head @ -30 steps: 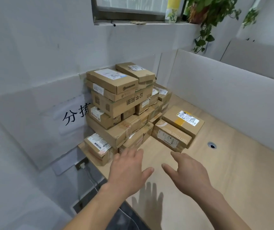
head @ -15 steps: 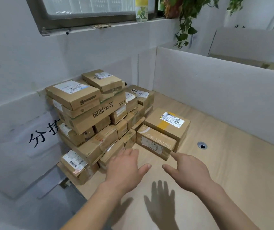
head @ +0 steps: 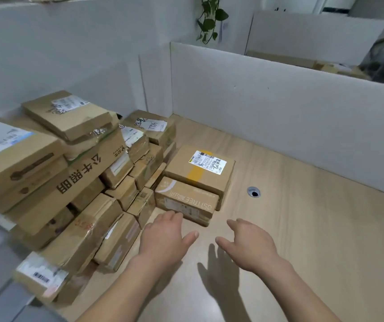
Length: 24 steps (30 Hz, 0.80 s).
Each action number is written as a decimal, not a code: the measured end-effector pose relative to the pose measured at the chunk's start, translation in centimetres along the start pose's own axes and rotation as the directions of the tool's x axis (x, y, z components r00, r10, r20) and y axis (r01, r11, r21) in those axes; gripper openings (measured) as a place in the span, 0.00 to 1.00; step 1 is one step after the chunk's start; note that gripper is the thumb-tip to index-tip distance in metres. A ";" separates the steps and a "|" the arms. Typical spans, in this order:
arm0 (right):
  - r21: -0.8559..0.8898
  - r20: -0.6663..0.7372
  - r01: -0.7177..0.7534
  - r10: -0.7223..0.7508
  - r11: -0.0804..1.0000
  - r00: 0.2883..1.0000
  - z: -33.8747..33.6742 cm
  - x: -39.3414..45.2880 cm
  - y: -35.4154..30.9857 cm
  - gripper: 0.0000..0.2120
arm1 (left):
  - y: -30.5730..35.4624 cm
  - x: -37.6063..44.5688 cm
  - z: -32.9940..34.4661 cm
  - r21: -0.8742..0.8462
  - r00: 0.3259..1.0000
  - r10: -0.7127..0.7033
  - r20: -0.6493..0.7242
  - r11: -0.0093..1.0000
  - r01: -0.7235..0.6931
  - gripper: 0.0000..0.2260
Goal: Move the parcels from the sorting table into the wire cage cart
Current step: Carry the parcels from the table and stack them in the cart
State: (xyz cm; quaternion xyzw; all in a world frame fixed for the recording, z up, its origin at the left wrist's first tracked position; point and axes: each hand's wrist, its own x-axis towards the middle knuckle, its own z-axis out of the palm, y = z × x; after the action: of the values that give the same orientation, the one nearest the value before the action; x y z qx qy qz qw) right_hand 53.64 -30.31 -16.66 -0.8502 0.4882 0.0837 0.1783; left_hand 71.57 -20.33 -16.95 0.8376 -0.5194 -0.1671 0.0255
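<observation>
A tall heap of brown cardboard parcels fills the left corner of the wooden sorting table. To its right lie two lower parcels: a long flat one printed OSTTREE, and behind it a wider box with a yellow stripe and white label. My left hand hovers open, fingers spread, its tips just short of the long parcel's near left end. My right hand hovers open to the right of that parcel, holding nothing. The wire cage cart is not in view.
White partition panels wall the table at the back and right. A round cable hole sits in the tabletop right of the boxes. A green plant hangs above the corner. The table's left edge drops off beside the heap.
The view has moved closer and tilted down toward the table. Both hands have reached forward and now hover near the long flat parcel; they hold nothing throughout.
</observation>
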 end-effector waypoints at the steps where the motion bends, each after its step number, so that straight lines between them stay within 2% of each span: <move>1: 0.008 0.005 -0.020 0.020 1.000 1.000 0.3 0.4 -0.1 0.18 | -0.3 0.9 0.3 -0.005 1.000 0.014 0.010 1.000 -0.014 0.31; 9: 0.064 0.016 -0.090 0.089 0.994 0.996 2.0 4.7 -1.9 0.16 | -2.7 6.7 1.3 -0.032 0.996 0.064 0.057 0.998 -0.062 0.29; 16: 0.130 0.003 -0.114 0.115 0.985 0.993 2.9 8.7 -3.6 0.26 | -5.1 11.0 1.3 -0.051 0.997 0.041 0.070 0.998 -0.038 0.30; 24: 0.250 0.026 -0.162 0.160 0.955 0.987 3.9 12.0 -4.2 0.23 | -6.7 14.6 2.3 -0.090 0.995 0.018 0.099 0.996 -0.009 0.31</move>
State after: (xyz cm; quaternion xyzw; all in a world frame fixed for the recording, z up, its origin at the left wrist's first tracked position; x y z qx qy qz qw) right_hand 63.49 -36.49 -23.18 -0.7781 0.5619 0.0378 0.2783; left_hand 82.56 -29.75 -24.22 0.8227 -0.5176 -0.2319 0.0382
